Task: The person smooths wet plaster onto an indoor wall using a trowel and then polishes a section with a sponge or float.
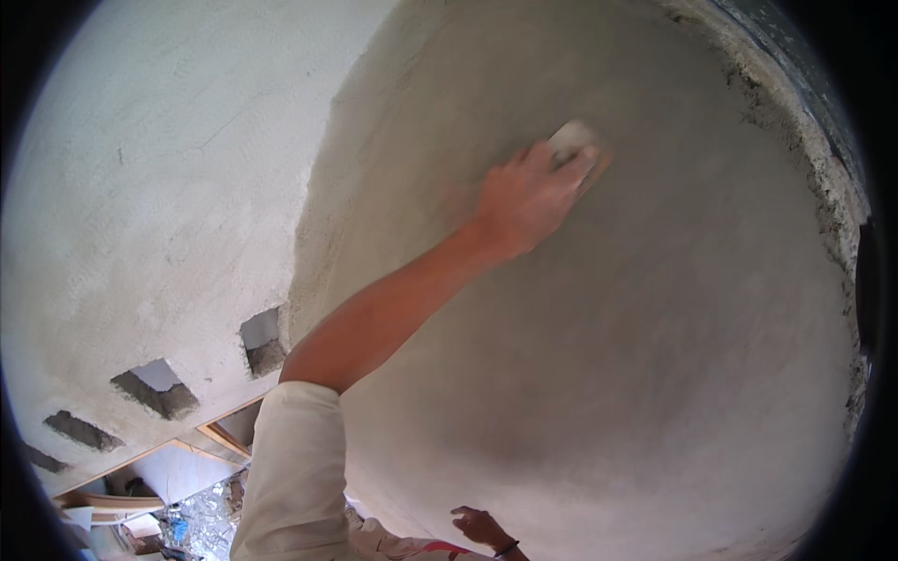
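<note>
My left hand is pressed against a wide plastered wall, its arm stretched up from the lower left in a pale sleeve. The fingers wrap round a pale, hand-sized smoothing block with a tan edge, which lies against the grey, damp-looking plaster. Motion blurs the block, so its exact kind is unclear. At the bottom edge, my right hand hangs low with a dark band at the wrist. Its fingers are loosely bent and apart, and nothing shows in them.
Lighter, dry-looking plaster covers the left side. Several square holes cut through its lower part. A rough, broken plaster edge runs down the right. Wooden boards and scattered debris lie at lower left.
</note>
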Action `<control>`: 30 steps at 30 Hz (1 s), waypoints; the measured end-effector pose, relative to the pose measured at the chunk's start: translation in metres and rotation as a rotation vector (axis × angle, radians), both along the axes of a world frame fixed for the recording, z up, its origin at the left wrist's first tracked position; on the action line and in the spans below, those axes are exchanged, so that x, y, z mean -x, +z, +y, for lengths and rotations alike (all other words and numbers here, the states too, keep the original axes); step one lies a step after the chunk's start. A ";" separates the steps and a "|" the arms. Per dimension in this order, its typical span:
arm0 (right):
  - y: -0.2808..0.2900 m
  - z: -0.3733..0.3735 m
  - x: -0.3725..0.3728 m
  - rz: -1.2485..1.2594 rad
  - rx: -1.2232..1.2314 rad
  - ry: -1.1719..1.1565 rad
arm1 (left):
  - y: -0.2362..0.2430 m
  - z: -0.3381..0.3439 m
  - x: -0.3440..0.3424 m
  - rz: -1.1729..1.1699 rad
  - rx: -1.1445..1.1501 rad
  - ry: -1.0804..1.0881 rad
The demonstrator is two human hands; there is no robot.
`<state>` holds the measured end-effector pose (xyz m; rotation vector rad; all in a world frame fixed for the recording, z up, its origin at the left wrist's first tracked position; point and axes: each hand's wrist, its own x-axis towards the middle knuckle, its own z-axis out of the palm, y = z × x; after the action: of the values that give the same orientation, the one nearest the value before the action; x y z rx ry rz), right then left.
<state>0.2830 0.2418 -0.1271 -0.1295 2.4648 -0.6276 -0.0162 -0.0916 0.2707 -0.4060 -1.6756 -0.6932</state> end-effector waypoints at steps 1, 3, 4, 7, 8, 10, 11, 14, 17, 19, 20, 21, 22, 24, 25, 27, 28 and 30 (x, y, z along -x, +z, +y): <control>0.007 -0.011 0.004 -0.014 0.041 0.027 | 0.038 0.000 0.002 -0.089 0.016 0.057; 0.015 -0.024 0.016 -0.025 0.059 0.009 | 0.093 -0.044 0.039 -0.096 0.000 0.023; 0.018 -0.024 0.015 0.007 0.066 0.003 | 0.102 -0.058 0.039 -0.216 -0.093 -0.077; 0.023 -0.013 0.016 0.109 0.052 -0.050 | 0.080 -0.082 0.050 -0.205 -0.264 0.019; 0.024 -0.006 0.015 0.137 0.038 -0.061 | 0.065 -0.081 0.060 -0.141 -0.299 0.119; 0.017 0.011 0.005 0.188 0.031 -0.103 | 0.025 -0.057 0.051 -0.204 -0.268 0.096; 0.008 0.018 -0.004 0.157 -0.004 -0.110 | 0.017 -0.037 0.035 -0.166 -0.165 0.086; -0.003 0.023 -0.019 0.154 -0.038 -0.047 | 0.036 -0.006 0.016 -0.127 -0.014 0.085; 0.007 -0.001 -0.011 0.076 0.032 0.000 | 0.089 -0.054 0.048 -0.285 -0.172 0.074; 0.023 -0.011 -0.007 0.061 0.079 -0.039 | 0.083 -0.077 0.050 -0.239 -0.241 0.074; 0.027 -0.012 -0.005 0.056 0.109 -0.086 | 0.060 -0.074 0.061 -0.174 -0.237 0.126; 0.029 -0.009 -0.006 0.051 0.136 -0.129 | 0.042 -0.071 0.067 -0.108 -0.234 0.181; 0.025 -0.002 -0.011 0.166 0.079 -0.075 | 0.023 -0.053 0.058 -0.127 -0.183 0.162; 0.013 0.009 -0.020 0.136 0.022 -0.075 | 0.013 -0.021 0.031 -0.171 -0.097 0.112; 0.006 0.015 -0.019 0.125 -0.010 -0.073 | 0.031 -0.011 0.015 -0.196 -0.068 0.079; -0.001 0.018 -0.021 0.081 0.029 -0.061 | 0.065 -0.025 0.016 -0.242 -0.096 0.046; 0.008 0.008 -0.018 0.085 0.030 -0.016 | 0.086 -0.055 0.034 -0.279 -0.156 0.055; 0.027 0.001 -0.008 0.099 0.038 0.003 | 0.089 -0.086 0.052 -0.241 -0.251 0.098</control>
<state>0.2914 0.2430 -0.1001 -0.1834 2.5475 -0.6819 -0.0685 -0.1776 0.3598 -0.0630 -1.7925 -0.8945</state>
